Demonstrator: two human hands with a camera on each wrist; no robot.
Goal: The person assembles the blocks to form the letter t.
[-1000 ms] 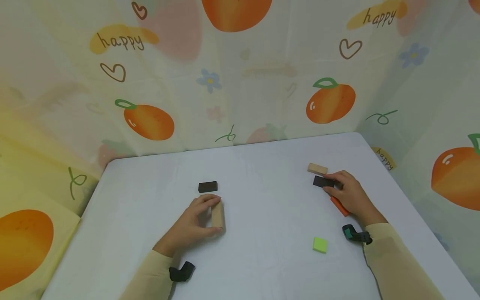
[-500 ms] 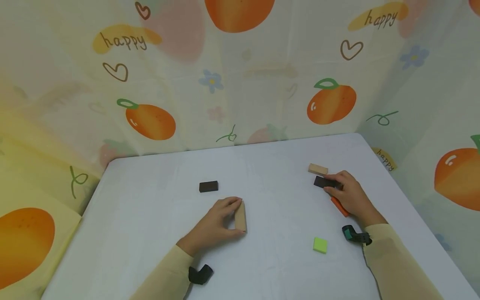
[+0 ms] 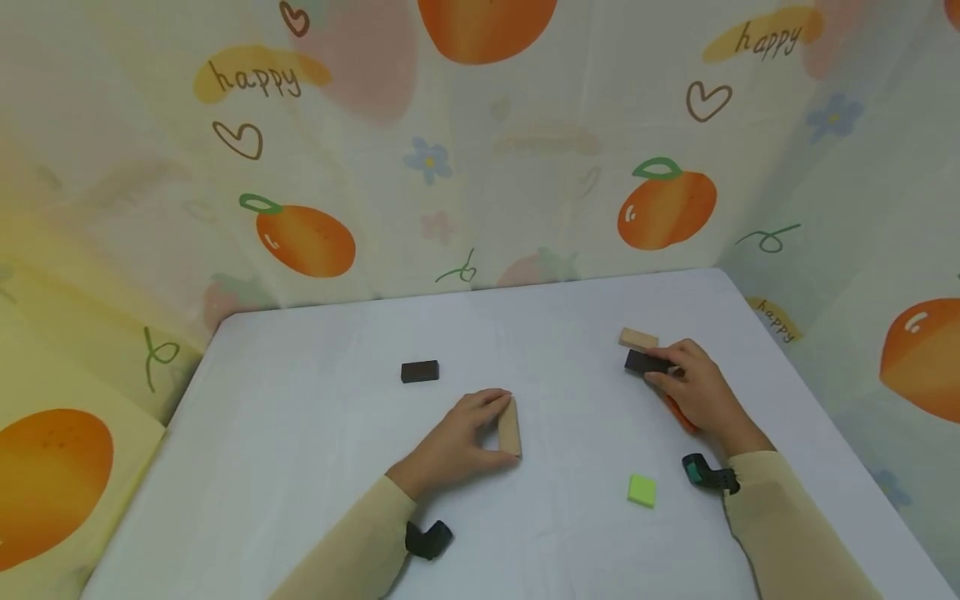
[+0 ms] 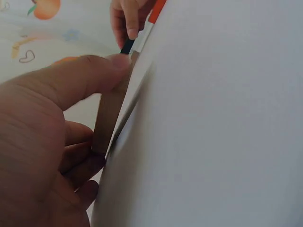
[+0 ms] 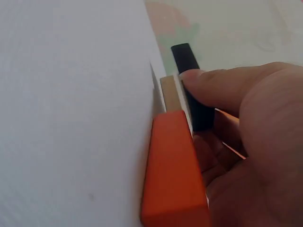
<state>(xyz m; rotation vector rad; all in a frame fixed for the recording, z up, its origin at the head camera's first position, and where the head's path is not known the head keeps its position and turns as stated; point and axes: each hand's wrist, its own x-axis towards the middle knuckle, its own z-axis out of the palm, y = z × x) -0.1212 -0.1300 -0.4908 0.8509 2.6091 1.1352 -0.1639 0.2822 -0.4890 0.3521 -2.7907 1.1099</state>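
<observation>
1 oblong pale-wood block (image 3: pixel 509 429), pinched by the left hand (image 3: pixel 462 439), and 1 oblong black block (image 3: pixel 642 362), pinched by the right hand (image 3: pixel 705 392), seem mid-positioning, calling for steady lowering.

Head view: diffuse, rather dim light; the worktop (image 3: pixel 315 467) appears pale grey, the printed cloth backdrop (image 3: pixel 517 183) yellowish at left and greyer at right. A soft shadow lies below the left hand (image 3: pixel 461 437). Left wrist view: the same hand is dark, a blurred shadow beside its wooden block (image 4: pixel 111 116). Right wrist view: backdrop hazy, softly focused.
</observation>
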